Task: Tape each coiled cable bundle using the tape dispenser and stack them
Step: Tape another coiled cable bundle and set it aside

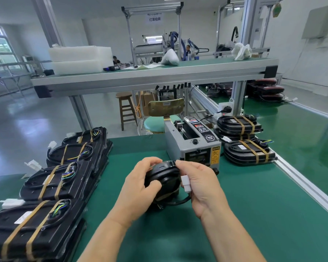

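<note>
Both hands hold one black coiled cable bundle (164,179) upright over the green mat, just in front of the grey tape dispenser (193,142). My left hand (140,188) grips its left side, thumb on the face. My right hand (199,186) pinches the top right edge, with the cable's white connector (186,183) against the fingers. A black cable loop hangs below the bundle. Taped bundles lie in a row on the left (53,182) and in two stacks on the right (248,150).
An aluminium rail (307,188) edges the mat on the right, with a green conveyor beyond it. A raised shelf (150,76) spans above the bench. A green stool (153,123) and a wooden stool (126,108) stand behind the bench.
</note>
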A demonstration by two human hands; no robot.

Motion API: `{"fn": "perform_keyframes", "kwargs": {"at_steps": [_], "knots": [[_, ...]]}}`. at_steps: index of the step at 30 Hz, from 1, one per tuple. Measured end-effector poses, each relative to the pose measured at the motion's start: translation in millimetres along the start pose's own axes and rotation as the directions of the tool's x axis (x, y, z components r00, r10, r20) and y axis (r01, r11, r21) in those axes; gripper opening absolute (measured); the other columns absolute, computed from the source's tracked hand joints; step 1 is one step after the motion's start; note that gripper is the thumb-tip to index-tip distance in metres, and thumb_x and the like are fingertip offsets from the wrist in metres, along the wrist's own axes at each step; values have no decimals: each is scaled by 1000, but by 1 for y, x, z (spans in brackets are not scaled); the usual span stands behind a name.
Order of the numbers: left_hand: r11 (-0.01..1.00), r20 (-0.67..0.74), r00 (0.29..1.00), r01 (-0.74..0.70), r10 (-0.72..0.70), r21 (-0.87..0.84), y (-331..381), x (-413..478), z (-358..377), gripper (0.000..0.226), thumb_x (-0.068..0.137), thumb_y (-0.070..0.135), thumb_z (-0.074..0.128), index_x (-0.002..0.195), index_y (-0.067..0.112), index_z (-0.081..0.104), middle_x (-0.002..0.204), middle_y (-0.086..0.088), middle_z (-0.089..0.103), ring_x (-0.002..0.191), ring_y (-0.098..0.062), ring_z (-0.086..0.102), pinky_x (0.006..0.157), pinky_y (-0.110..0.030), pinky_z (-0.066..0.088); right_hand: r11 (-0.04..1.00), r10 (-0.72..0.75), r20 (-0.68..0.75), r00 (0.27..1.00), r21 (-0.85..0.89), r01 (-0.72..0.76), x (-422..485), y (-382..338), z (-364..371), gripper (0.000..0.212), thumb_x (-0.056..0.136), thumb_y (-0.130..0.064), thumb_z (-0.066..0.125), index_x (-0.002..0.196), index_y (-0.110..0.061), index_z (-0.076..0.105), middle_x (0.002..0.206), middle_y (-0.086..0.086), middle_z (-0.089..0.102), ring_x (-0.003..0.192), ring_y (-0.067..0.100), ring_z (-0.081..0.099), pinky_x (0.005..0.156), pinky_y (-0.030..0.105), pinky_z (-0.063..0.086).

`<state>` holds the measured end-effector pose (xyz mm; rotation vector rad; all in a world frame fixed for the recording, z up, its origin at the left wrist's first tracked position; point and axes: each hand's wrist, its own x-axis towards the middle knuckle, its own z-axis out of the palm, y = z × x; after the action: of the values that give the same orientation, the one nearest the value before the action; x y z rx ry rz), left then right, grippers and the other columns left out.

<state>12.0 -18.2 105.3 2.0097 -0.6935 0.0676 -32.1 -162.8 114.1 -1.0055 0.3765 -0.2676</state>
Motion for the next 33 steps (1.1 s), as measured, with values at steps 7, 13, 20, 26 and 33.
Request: {"fn": "perform_keyframes", "kwargs": {"at_steps": [7,13,20,26,33], "knots": [[1000,-19,1000,1,0,4,6,4,10,26,83,36,49,108,37,56,107,21,62,108,-7,54,98,-33,43,999,-8,-71,997,50,11,-4,2,12,11,82,-4,74,92,-7,71,96,13,71,71,25,67,45,25,51],[1000,-40,999,7,-7,0,3,5,11,23,83,38,49,105,41,55,105,30,59,107,-1,54,97,-30,44,999,-35,-74,997,21,37,-7,6,14,30,81,-4,74,60,-26,76,127,17,63,91,33,67,55,30,54],[998,-45,999,13,-15,-60,4,3,11,23,85,37,46,105,40,57,105,28,61,108,-3,54,98,-31,43,996,-93,-75,993,-21,92,-7,11,16,35,81,-5,74,55,-27,74,129,17,62,112,39,64,70,36,55],[987,-60,997,38,-48,-156,5,3,12,24,87,40,43,102,36,61,102,19,66,108,-9,57,97,-37,45,991,-135,-81,988,-27,133,-5,16,15,33,81,-3,74,54,-21,73,128,15,62,113,36,64,96,56,53],[993,-106,991,66,-77,-100,8,5,17,23,83,46,47,98,33,60,96,20,66,105,-10,58,93,-39,47,976,-214,-95,972,-49,210,-5,21,14,14,80,-3,73,66,1,72,121,-5,62,108,26,67,92,52,55]]}}
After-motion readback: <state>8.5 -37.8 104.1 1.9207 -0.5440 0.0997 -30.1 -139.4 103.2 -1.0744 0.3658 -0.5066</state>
